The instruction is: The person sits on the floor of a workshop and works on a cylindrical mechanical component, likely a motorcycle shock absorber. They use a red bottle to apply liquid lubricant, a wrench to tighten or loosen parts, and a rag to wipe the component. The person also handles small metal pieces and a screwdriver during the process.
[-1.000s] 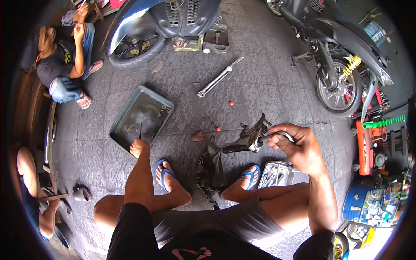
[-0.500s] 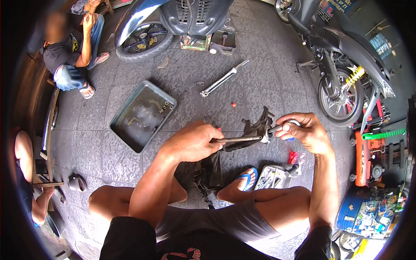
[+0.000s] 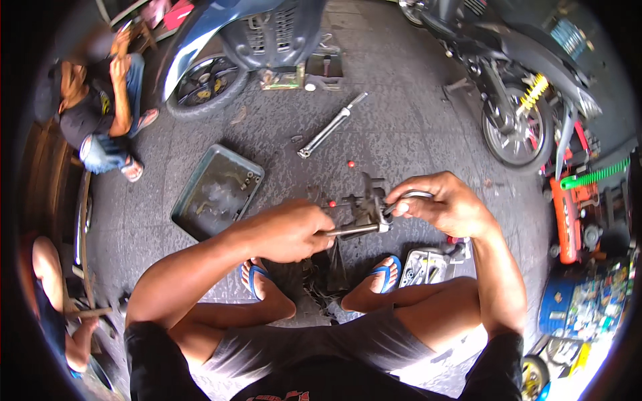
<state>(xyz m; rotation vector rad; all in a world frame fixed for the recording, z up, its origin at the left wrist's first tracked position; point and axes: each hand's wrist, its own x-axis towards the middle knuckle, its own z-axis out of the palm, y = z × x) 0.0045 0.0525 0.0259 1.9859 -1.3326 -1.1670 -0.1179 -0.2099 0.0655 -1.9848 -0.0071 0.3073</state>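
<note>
My left hand is closed round one end of a steel tube that sticks out of a dark metal motorcycle bracket. The bracket hangs in front of me above the floor, with short arms pointing up and sideways. At its right side, my right hand pinches a curved metal rod between thumb and fingers. One end of the rod meets the bracket near the tube's tip; the exact contact is too small to make out. Below, an open case of tools lies beside my right foot.
A metal fork leg lies on the floor ahead. To the left is a tray with small metal parts. Small red balls dot the floor. Motorcycles stand ahead and right; a person sits at far left.
The bracket has turned and now shows more end-on. The left hand still grips the tube and the right hand the curved rod. My view has shifted, and my left foot now shows.
</note>
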